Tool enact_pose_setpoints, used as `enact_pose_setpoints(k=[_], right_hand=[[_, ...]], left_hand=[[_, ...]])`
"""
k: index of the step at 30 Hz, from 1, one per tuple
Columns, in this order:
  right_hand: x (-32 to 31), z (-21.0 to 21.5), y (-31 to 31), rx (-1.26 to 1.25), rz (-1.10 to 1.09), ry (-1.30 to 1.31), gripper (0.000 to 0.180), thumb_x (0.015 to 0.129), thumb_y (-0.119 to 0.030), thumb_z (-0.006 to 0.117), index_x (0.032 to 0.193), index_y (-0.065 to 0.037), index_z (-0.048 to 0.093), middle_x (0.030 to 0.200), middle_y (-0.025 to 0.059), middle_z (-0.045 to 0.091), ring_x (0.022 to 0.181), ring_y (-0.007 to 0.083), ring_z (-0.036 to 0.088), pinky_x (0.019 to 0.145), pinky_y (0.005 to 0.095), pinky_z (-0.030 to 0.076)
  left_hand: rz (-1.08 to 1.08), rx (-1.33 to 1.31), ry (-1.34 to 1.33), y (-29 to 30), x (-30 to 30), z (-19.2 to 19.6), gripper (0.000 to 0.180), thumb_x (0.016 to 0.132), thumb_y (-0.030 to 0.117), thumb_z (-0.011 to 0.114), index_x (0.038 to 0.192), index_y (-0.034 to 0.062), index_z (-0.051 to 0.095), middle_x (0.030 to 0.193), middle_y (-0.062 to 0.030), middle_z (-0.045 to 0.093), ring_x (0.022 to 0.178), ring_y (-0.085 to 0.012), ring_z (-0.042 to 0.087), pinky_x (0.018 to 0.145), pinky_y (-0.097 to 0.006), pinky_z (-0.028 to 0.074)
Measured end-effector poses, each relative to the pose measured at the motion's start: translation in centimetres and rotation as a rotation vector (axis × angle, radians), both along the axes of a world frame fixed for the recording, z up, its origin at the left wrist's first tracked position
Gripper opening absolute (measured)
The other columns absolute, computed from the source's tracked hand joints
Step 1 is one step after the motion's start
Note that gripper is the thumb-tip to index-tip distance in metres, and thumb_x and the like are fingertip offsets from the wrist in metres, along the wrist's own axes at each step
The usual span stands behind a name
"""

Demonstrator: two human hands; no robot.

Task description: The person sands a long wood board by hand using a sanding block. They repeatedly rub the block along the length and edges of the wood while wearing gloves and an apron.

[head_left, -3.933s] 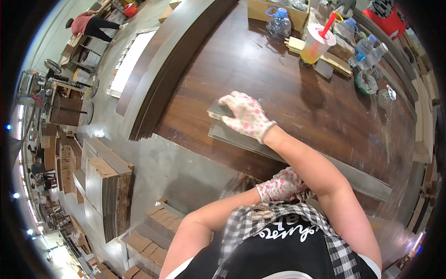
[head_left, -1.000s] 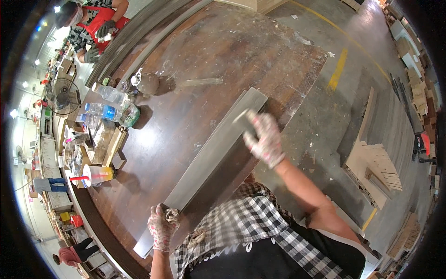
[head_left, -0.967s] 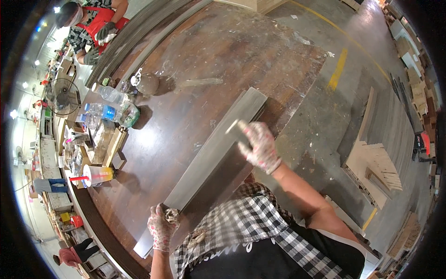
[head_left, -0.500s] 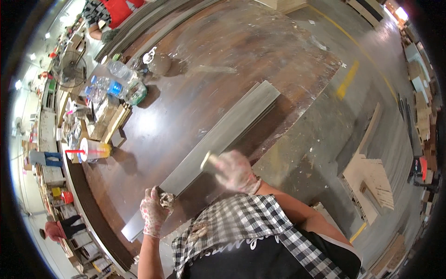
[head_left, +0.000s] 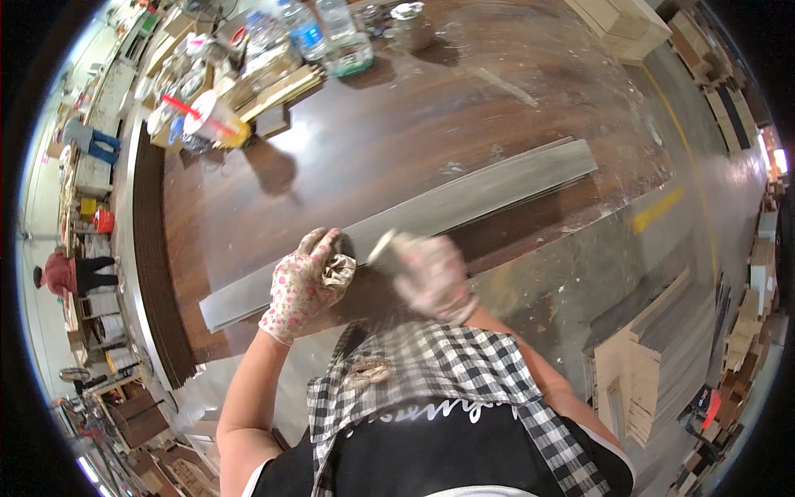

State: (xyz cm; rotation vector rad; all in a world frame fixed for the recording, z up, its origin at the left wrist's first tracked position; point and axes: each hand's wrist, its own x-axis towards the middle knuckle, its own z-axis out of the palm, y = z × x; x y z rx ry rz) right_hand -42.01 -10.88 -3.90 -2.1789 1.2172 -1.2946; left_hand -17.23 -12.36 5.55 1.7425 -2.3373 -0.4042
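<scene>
A low stack of long grey wood-grain planks (head_left: 464,195) lies slantwise across the brown tabletop. My left hand (head_left: 300,290), in a white glove with pink flowers, is at the planks' front edge, left of their middle. Its fingers are closed round a crumpled brownish-silver wad (head_left: 339,272) whose material I cannot make out. To the right, my right hand (head_left: 436,277), in a similar glove, is smeared by motion. From it a small tool with a pale, flat end (head_left: 382,247) points left over the front edge of the planks; its handle is hidden in the grip.
Plastic bottles (head_left: 308,37), a foil-topped jar (head_left: 411,26) and a drink cup with a red straw (head_left: 214,120) stand at the back left. Dark stacked strips (head_left: 156,257) line the left side. Boards (head_left: 650,364) lean at the right, beyond the table edge. Two people stand far left.
My view has turned, so the planks lie flatter across it. My left hand is farther from the planks' left end, still with the wad. My right hand still holds the tool.
</scene>
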Motion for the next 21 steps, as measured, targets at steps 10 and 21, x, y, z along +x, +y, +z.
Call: enact_pose_setpoints(k=[10,21], right_hand=[[13.1,-0.4,4.4,0.075,-0.167,0.185,0.071,0.078,-0.027,0.076,0.139,-0.002,0.05,0.116,0.015,0.054,0.107,0.0324,0.051,0.094,0.0468,0.045],[23.2,1.5,6.1,-0.008,-0.048,0.305,0.071,0.077,-0.025,0.075,0.141,-0.007,0.051,0.115,0.0147,0.056,0.106,0.0332,0.054,0.092,0.0488,0.044]], left_hand=[[0.309,-0.051,0.577,10.1,17.2,-0.9,0.01,0.079,0.004,0.069,0.088,0.0048,0.072,0.084,-0.0097,0.068,0.076,-0.0239,0.068,0.07,-0.033,0.053],[0.239,0.055,0.416,19.6,24.4,-5.4,0.014,0.077,0.024,0.078,0.083,0.0123,0.073,0.083,-0.0075,0.069,0.078,-0.0289,0.068,0.069,-0.039,0.055]])
